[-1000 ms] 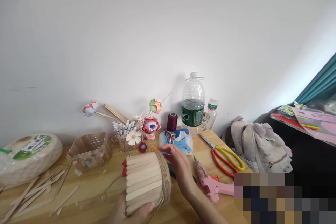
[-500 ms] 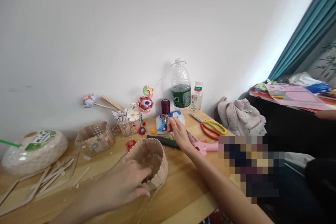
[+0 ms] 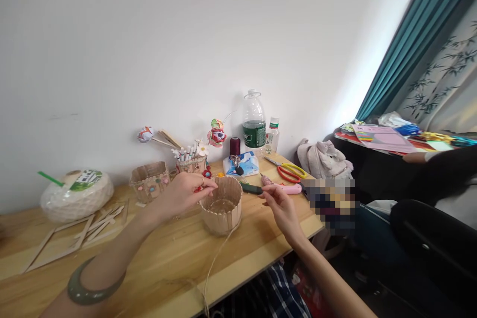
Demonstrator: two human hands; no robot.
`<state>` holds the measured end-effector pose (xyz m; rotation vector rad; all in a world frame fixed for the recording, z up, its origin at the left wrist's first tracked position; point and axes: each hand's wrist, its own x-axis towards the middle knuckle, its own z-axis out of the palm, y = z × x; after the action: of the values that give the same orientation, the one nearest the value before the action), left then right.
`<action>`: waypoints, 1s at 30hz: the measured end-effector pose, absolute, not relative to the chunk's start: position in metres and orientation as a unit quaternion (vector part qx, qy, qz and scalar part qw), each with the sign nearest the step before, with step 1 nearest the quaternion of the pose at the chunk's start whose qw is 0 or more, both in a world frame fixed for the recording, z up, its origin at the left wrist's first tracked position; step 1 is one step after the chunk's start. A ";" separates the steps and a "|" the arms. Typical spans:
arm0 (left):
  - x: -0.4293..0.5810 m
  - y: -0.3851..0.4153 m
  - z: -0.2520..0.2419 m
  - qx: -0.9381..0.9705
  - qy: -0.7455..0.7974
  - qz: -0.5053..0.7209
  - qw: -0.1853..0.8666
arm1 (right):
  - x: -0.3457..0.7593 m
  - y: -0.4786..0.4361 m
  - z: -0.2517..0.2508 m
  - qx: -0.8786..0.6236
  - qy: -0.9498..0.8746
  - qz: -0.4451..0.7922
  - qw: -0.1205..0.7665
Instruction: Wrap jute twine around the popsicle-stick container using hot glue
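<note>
A round basket (image 3: 220, 216) faced with light wooden sticks stands upright on the table, its inside see-through like plastic. My left hand (image 3: 186, 193) hovers by its left rim, thumb and fingers pinched together; what they hold, if anything, is too small to tell. My right hand (image 3: 281, 211) is right of the basket, its thumb and fingertips closed near the end of a dark green craft knife-like tool (image 3: 252, 188). Whether anything sits in that pinch I cannot make out. From the basket's base a strand of twine (image 3: 213, 262) runs over the table's front edge.
Behind are a stick-covered box (image 3: 149, 191), a pen holder (image 3: 192, 165), a purple thread spool (image 3: 234, 147), a tissue pack (image 3: 248, 164) and a big bottle (image 3: 254, 129). Scissors (image 3: 292, 171) and a pink glue gun (image 3: 288, 189) lie right. Loose wooden sticks (image 3: 84, 233) and a wrapped coconut (image 3: 78, 198) are left.
My left hand has come out of the basket to its left rim. My right hand has drawn back from the tissue pack toward me. The view has shifted.
</note>
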<state>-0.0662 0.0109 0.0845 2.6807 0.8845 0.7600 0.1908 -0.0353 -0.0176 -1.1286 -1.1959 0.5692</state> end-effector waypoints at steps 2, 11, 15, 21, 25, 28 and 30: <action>-0.067 0.009 0.086 0.907 0.301 0.267 0.122 | 0.181 -0.047 -0.020 -0.499 -0.543 0.233 0.634; -0.055 -0.010 0.089 0.905 0.255 0.280 0.194 | 0.122 -0.073 0.039 -0.446 -0.688 0.128 0.558; -0.052 -0.013 0.089 0.892 0.290 0.281 0.205 | 0.115 -0.065 0.058 -0.415 -0.737 0.071 0.528; -0.049 -0.015 0.089 0.868 0.322 0.301 0.227 | 0.127 -0.059 0.060 -0.410 -0.774 0.010 0.483; -0.046 -0.017 0.090 0.861 0.330 0.316 0.224 | 0.129 -0.058 0.059 -0.421 -0.781 -0.013 0.461; -0.045 -0.018 0.090 0.859 0.330 0.340 0.195 | 0.127 -0.056 0.057 -0.439 -0.772 -0.027 0.458; -0.044 -0.018 0.089 0.860 0.322 0.354 0.178 | 0.125 -0.055 0.057 -0.450 -0.763 -0.034 0.464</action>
<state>-0.0444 -0.0177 0.0887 2.4308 0.9110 1.0023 0.1249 -0.0551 0.0574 -1.1057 -1.8740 -0.0844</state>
